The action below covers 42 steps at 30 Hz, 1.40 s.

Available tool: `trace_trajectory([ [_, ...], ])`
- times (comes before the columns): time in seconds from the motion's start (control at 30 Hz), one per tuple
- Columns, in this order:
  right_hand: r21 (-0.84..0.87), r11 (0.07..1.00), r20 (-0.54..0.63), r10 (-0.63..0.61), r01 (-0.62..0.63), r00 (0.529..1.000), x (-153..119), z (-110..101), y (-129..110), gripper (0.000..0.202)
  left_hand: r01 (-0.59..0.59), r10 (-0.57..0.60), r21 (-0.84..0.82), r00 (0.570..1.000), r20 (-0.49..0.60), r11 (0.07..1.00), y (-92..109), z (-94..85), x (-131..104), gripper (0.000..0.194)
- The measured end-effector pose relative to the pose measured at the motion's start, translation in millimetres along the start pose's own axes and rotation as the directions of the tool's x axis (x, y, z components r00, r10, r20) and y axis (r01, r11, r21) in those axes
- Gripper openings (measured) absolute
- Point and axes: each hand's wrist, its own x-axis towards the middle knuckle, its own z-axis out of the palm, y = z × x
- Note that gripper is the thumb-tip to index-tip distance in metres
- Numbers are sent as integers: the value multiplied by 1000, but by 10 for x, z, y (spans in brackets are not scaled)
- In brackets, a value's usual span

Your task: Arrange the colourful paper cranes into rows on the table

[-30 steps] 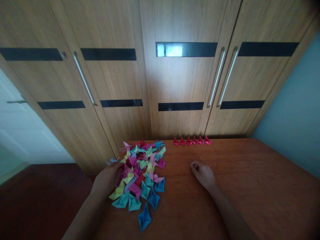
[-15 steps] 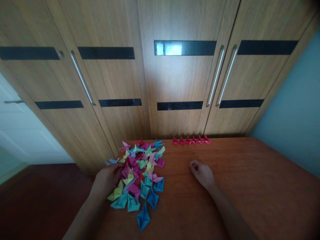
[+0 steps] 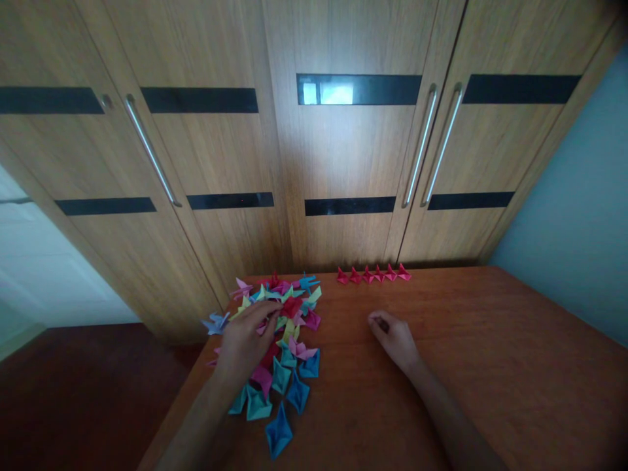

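Note:
Many folded paper pieces in pink, yellow, teal, blue and red lie in a heap (image 3: 281, 376) on the left part of the table. Over the heap, my left hand (image 3: 250, 337) pinches a red paper piece (image 3: 291, 307) between thumb and fingertips. The hand hides part of the heap. My right hand (image 3: 395, 340) rests on the table to the right of the heap, its fingers curled together; nothing shows in them. Near the table's back edge stands a row of several small red paper pieces (image 3: 367, 275).
The brown wooden table (image 3: 490, 340) reaches to the right. Behind it stands a wooden wardrobe (image 3: 343, 150) with black strips and metal handles. A white door (image 3: 63, 268) is at the left, a blue wall (image 3: 579, 216) at the right.
My left hand has moved right and slightly up over the heap and now holds a red piece. My right hand has stayed in place. The view has shifted slightly.

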Motion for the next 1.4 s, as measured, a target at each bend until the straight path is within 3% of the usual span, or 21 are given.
trace_trajectory([
  [0.17, 95, 992, 1, -89, 88, 996, -54, 23, -186, 20, -34, 55, -155, 989, 139, 987, 380, 415, 13, 21],
  [0.37, 206, 967, 100, -172, 149, 980, -178, 106, -407, 23, -4, 57, -202, 966, 254, 979, 498, 749, -139, 19],
  [0.57, 159, 951, 73, -279, 265, 957, -220, 194, -460, 18, -24, 94, -270, 964, 249, 963, 498, 790, -239, 17],
  [0.77, 66, 963, 12, -261, 260, 965, -153, 85, -407, 19, -8, 69, -293, 978, 198, 956, 459, 718, -233, 20],
  [0.9, 24, 991, -211, -121, 129, 970, 93, -147, -99, 26, 14, 41, -270, 979, 197, 963, 417, 665, -242, 21],
  [0.97, 29, 1000, -358, 13, -3, 934, 292, -326, 164, 35, 4, 53, -263, 976, 210, 965, 416, 644, -246, 22],
  [1.07, -50, 973, -484, 172, -224, 858, 603, -641, 599, 44, -13, 73, -260, 972, 222, 965, 430, 618, -245, 22],
  [1.2, -295, 814, -483, 324, -500, 813, 881, -968, 1038, 42, 3, 68, -268, 964, 257, 963, 445, 598, -239, 23],
  [1.4, -393, 676, -416, 474, -623, 776, 1073, -1003, 1316, 42, 18, 56, -260, 960, 276, 965, 455, 587, -226, 24],
])
